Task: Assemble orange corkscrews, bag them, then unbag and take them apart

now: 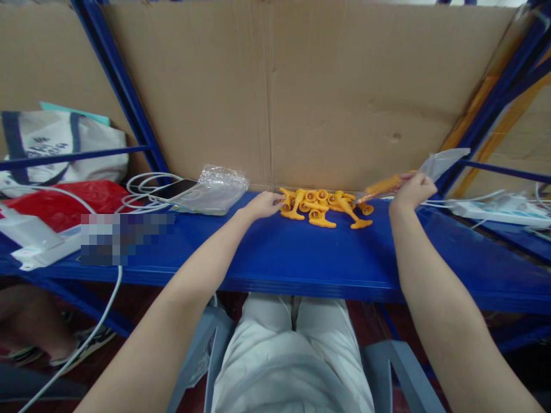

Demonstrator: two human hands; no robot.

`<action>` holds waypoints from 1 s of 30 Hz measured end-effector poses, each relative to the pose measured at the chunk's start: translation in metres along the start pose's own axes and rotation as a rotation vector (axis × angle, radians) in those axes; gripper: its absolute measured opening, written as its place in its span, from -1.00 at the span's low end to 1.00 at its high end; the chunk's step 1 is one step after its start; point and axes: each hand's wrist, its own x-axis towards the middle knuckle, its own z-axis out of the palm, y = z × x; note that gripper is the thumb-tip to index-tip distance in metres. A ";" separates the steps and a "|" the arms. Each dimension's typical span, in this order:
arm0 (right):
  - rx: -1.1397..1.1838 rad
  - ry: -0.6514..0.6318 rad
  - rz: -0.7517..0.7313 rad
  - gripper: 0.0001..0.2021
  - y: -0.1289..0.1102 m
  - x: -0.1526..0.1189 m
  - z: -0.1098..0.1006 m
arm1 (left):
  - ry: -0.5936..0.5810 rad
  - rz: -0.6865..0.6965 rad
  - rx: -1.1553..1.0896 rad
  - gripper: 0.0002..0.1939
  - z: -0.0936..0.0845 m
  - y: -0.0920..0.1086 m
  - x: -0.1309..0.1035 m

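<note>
A cluster of orange plastic pieces (319,207) with cup-like round ends and curved crossbars lies on the blue shelf (310,252) against the cardboard. At the cluster's left edge is my left hand (264,205), its fingers closed at the end of one piece. Right of the cluster, my right hand (414,189) is closed on a clear plastic bag (445,162), raised a little above the shelf. An orange piece (381,187) reaches out leftward from that hand, blurred; it seems to be inside the bag, though the fingers hide part of it.
Left of my hand lie a stack of clear plastic bags (215,192), a phone (174,189) and coiled white cable (140,192). Farther left are a red bag (77,198), a power strip (55,241) and a canvas bag (90,143). Another power strip (499,211) sits right. Cardboard (271,92) closes the back.
</note>
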 end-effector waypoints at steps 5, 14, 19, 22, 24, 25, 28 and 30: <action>0.464 -0.055 0.233 -0.53 -0.039 -0.030 0.008 | 0.018 0.020 -0.004 -0.59 0.001 -0.002 0.000; 0.673 -0.589 0.678 -0.62 -0.029 -0.072 0.022 | 0.308 0.335 -0.062 -0.07 0.006 0.002 0.004; 0.631 -0.753 0.742 -0.67 -0.006 -0.084 0.030 | 0.188 0.257 0.033 -0.18 0.004 0.019 -0.003; 0.589 -0.777 0.756 -0.72 -0.002 -0.084 0.030 | 0.133 0.138 0.093 -0.25 0.001 0.028 -0.006; 0.546 -0.800 0.721 -0.77 0.000 -0.083 0.030 | 0.132 0.039 0.133 -0.30 -0.002 0.033 -0.007; 0.524 -0.824 0.677 -0.81 0.001 -0.083 0.029 | 0.135 -0.011 0.152 -0.33 -0.004 0.036 -0.007; 0.435 -0.956 0.432 -0.92 0.007 -0.085 0.031 | 0.128 -0.163 0.203 -0.37 -0.011 0.043 -0.008; 0.327 -1.042 0.192 -0.78 0.014 -0.089 0.034 | 0.113 -0.240 0.235 -0.39 -0.014 0.046 -0.008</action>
